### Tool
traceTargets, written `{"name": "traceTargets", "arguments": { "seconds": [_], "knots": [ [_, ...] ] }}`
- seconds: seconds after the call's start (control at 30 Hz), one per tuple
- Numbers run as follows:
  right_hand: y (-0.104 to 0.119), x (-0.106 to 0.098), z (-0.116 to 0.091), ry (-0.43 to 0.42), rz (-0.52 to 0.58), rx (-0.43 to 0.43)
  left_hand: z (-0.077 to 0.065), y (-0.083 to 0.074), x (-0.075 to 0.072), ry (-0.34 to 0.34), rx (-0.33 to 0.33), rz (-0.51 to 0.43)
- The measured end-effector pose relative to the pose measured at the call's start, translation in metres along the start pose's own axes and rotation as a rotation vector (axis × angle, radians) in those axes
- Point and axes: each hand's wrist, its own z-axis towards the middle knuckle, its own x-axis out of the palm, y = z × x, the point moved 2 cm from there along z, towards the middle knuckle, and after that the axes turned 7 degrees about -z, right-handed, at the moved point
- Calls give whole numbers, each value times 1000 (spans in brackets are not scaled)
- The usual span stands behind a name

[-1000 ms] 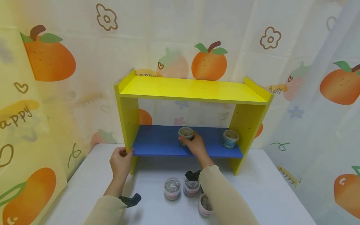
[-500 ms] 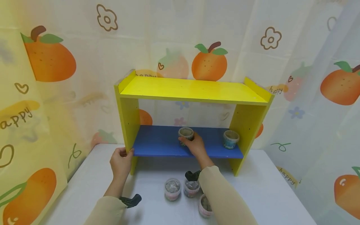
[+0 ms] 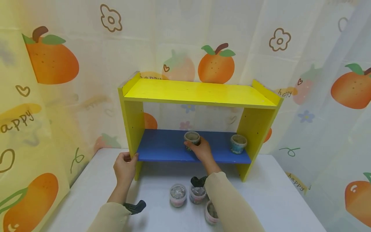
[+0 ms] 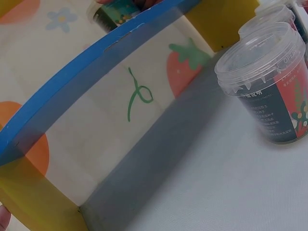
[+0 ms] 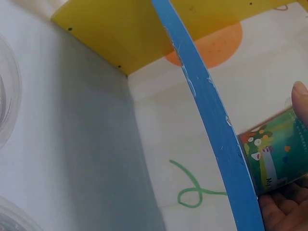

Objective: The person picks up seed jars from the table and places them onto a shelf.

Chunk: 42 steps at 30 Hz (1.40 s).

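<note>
While the left grip (image 3: 124, 167) holds the yellow side panel (image 3: 133, 125), the right grip (image 3: 202, 150) grasps the green-labelled cup (image 3: 191, 137), upright near the middle of the blue shelf (image 3: 163, 146); advise seating its base flat, then loosening evenly to avoid tipping.

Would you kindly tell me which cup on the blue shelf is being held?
The more central cup, in the right hand; the other cup stands untouched near the right panel.
</note>
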Motion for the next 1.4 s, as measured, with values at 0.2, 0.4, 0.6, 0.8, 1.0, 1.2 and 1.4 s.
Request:
{"name": "traceTargets", "arguments": {
  "seconds": [0.2,0.4,0.6,0.8,1.0,1.2,1.4],
  "knots": [
    [-1,1,0,2,3,8,0,0,1,1,-5,-11],
    [0,0,0,-7,-8,21,-1,-1,0,-4,-10,-19],
    [2,-1,-3,-4,-8,6,-2,-1,0,0,-21,-30],
    [2,-1,-3,-4,-8,-3,-1,1,0,1,-12,-27],
    [2,-1,-3,-7,-11,-1,0,2,0,0,-16,-20],
    [2,0,-3,-11,-21,6,0,3,1,4,-19,-19],
    [3,-1,-4,-11,-28,5,1,4,1,4,-25,-19]
  ]
}}
